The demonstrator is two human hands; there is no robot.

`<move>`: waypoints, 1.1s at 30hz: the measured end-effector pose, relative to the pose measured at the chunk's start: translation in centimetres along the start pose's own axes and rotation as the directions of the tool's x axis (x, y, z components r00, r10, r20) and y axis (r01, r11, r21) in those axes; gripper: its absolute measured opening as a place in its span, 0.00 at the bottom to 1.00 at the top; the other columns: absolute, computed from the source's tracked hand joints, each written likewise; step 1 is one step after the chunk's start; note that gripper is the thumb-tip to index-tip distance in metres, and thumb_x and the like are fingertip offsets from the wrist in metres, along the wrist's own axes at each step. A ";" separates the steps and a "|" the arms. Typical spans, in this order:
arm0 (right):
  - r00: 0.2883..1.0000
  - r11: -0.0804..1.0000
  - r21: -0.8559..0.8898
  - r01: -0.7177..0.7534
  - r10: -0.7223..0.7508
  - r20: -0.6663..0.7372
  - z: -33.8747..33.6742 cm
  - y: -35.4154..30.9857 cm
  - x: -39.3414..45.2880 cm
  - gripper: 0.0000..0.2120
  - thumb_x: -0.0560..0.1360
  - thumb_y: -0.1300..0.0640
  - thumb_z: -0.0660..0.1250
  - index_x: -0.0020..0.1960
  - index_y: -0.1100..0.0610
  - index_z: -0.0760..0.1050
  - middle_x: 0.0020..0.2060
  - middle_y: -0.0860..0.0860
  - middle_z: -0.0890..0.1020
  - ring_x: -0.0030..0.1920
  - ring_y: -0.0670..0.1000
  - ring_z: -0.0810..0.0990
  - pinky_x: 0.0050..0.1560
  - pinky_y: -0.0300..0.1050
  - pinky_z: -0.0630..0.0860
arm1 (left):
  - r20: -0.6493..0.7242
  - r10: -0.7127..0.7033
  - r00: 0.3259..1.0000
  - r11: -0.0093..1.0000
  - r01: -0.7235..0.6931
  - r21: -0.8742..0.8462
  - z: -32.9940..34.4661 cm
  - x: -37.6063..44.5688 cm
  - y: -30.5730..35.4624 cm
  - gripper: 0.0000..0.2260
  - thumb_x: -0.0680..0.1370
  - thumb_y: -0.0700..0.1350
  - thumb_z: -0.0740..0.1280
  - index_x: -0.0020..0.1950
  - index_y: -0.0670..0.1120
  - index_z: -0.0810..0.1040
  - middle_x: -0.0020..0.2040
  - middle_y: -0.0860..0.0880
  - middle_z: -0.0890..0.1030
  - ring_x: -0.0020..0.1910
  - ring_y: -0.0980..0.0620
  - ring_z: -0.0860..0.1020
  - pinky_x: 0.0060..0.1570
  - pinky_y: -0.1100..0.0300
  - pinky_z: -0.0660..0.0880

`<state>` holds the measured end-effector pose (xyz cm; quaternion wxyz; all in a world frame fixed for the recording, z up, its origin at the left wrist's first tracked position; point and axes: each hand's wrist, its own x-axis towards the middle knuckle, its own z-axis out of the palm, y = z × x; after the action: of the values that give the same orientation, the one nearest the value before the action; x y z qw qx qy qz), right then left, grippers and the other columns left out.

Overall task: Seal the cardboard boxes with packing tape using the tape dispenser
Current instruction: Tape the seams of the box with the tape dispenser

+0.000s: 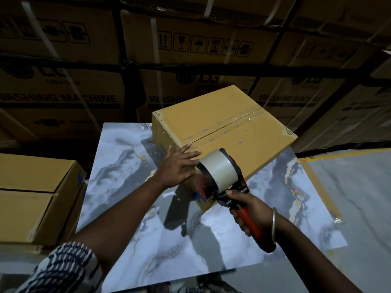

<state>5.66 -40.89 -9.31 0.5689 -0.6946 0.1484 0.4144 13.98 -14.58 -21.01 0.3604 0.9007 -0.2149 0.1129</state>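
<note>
While right hand [251, 214] grips tape dispenser [224, 178], left hand [177, 166] flat on box [211, 119]

"LG", "WASHING MACHINE" on stacked cartons [88, 98]

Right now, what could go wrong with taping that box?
1. The left hand lies flat on the box edge right beside the dispenser; its cutting blade might nick the fingers.
2. The top seam already carries tape, and it looks wrinkled at the far end, so it might not stick well there.
3. The box sits near the table edge; a hard pull could slide it.
</note>
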 end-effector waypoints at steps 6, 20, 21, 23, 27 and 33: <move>1.000 1.000 -0.017 -0.019 0.019 -0.003 0.1 -0.2 0.0 0.25 0.65 0.36 0.71 0.36 0.57 0.68 0.27 0.51 0.66 0.26 0.49 0.61 0.28 0.43 0.55 | -0.034 0.042 0.999 0.999 -0.041 0.023 -0.1 0.5 -1.0 0.20 0.72 0.63 0.65 0.49 0.49 0.85 0.68 0.53 0.78 0.76 0.49 0.63 0.62 0.19 0.49; 0.998 0.998 0.035 0.057 -0.058 0.028 -0.7 1.5 -0.1 0.27 0.64 0.37 0.74 0.45 0.59 0.72 0.29 0.52 0.67 0.25 0.50 0.62 0.24 0.42 0.57 | 0.006 -0.009 1.000 0.994 0.009 0.108 -1.2 1.6 -2.3 0.23 0.75 0.71 0.57 0.66 0.66 0.76 0.70 0.64 0.73 0.78 0.56 0.60 0.63 0.18 0.49; 0.998 0.997 0.038 0.061 -0.062 0.021 -0.8 2.0 -0.2 0.28 0.62 0.37 0.74 0.48 0.58 0.73 0.29 0.52 0.67 0.25 0.50 0.62 0.24 0.42 0.57 | 0.009 -0.025 1.000 0.993 0.024 0.113 -1.2 1.6 -2.2 0.22 0.75 0.70 0.59 0.66 0.66 0.76 0.70 0.65 0.72 0.78 0.57 0.59 0.63 0.18 0.47; 0.998 0.996 0.059 0.066 -0.067 0.004 -0.9 2.6 -0.3 0.30 0.61 0.37 0.74 0.50 0.58 0.73 0.29 0.53 0.67 0.24 0.50 0.63 0.24 0.41 0.57 | 0.023 -0.067 0.997 0.992 0.064 0.110 -1.4 1.6 -1.5 0.20 0.74 0.67 0.65 0.66 0.66 0.76 0.71 0.66 0.71 0.79 0.58 0.57 0.65 0.20 0.42; 0.998 0.995 0.081 0.059 -0.058 -0.007 -0.7 2.7 -0.4 0.22 0.66 0.40 0.72 0.40 0.59 0.72 0.29 0.53 0.69 0.23 0.50 0.64 0.22 0.40 0.59 | 0.021 0.018 1.000 0.990 -0.021 0.139 -0.5 0.7 0.4 0.22 0.78 0.49 0.69 0.70 0.64 0.71 0.73 0.60 0.69 0.78 0.52 0.58 0.67 0.22 0.39; 0.996 0.993 0.073 0.089 -0.088 -0.014 -0.5 3.0 -0.5 0.22 0.68 0.42 0.70 0.46 0.60 0.74 0.28 0.53 0.69 0.24 0.50 0.64 0.22 0.40 0.59 | 0.046 0.086 0.995 0.996 -0.086 -0.005 2.1 -0.7 1.1 0.16 0.79 0.59 0.62 0.56 0.52 0.84 0.72 0.62 0.68 0.78 0.57 0.55 0.65 0.20 0.50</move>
<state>3.54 -42.38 -10.90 0.6112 -0.6814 0.1358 0.3791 12.96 -16.55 -22.09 0.3517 0.8923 -0.2617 0.1072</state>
